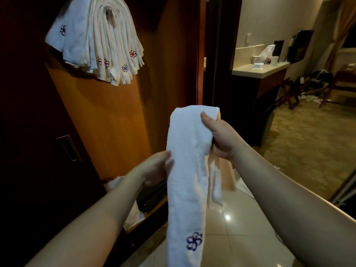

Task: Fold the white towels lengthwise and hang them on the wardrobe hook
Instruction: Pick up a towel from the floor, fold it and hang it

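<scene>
Right hand grip clamped on folded white towel near its top, arm extended forward. Left hand, fingers relaxed, touches towel's left edge. Hung towels drape over wardrobe hook.

Both bare forearms reach forward. The right hand is raised, thumb up, fingers curled in a grip. The left hand sits lower, fingers extended.
</scene>
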Motion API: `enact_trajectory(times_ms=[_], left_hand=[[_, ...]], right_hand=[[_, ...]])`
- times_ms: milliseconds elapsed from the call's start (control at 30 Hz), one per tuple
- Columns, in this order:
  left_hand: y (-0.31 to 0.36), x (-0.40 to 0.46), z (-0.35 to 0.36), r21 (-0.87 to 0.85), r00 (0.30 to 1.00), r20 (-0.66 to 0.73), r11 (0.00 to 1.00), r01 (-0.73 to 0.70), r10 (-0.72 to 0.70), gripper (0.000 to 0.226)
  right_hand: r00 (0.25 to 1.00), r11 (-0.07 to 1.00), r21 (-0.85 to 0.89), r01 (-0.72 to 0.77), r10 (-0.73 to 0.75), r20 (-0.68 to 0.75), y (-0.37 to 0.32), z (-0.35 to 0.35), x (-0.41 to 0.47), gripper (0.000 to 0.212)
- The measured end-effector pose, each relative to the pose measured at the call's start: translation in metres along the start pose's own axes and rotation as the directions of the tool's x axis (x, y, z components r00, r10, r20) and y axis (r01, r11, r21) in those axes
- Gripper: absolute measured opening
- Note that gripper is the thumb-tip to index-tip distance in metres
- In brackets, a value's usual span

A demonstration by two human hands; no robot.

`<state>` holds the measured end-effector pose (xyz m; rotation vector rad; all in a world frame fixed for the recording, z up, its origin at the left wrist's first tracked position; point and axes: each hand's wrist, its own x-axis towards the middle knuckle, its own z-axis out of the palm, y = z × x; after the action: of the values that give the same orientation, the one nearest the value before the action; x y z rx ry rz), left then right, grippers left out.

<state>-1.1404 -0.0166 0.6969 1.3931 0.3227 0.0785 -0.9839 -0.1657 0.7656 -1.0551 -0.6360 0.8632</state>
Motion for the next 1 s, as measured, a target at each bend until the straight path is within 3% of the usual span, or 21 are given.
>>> enact_trajectory(times_ms=[167,300,500,633,767,900,1000], left_hand=[[-0.006,0.011,0.005,0.002,1.000,-0.017,1.000,0.000,0.000,0.057],[0.003,0.015,-0.009,-0.073,0.996,0.089,0.997,0.032,-0.025,0.063],[-0.007,0.026,-0.012,0.145,0.959,0.214,0.977,0.155,-0.184,0.045],[-0.011,0.036,-0.020,0.059,0.975,0.146,0.985,0.161,-0.168,0.040],[-0.004,0.045,-0.025,0.100,0.990,-0.004,0.985,0.143,-0.144,0.055],[-0.009,0.053,-0.038,0.086,0.992,-0.062,0.989,0.118,-0.113,0.064],[-0.009,0.058,-0.041,0.057,0.991,-0.091,0.993,0.105,-0.099,0.070]], right_hand=[[0.997,0.999,-0.036,0.001,-0.004,-0.076,-0.003,-0.005,0.007,0.044],[0.997,1.000,-0.027,-0.013,0.011,-0.078,-0.014,-0.005,0.008,0.039],[0.968,0.994,0.095,0.053,-0.028,-0.248,-0.039,-0.010,0.019,0.046],[0.920,0.969,0.238,0.070,0.030,-0.390,-0.056,-0.012,0.034,0.047],[0.853,0.917,0.385,0.104,0.116,-0.508,-0.072,-0.010,0.052,0.033],[0.821,0.881,0.441,0.169,0.121,-0.558,-0.077,-0.004,0.069,0.024],[0.843,0.867,0.461,0.186,0.100,-0.528,-0.083,0.005,0.081,0.022]])
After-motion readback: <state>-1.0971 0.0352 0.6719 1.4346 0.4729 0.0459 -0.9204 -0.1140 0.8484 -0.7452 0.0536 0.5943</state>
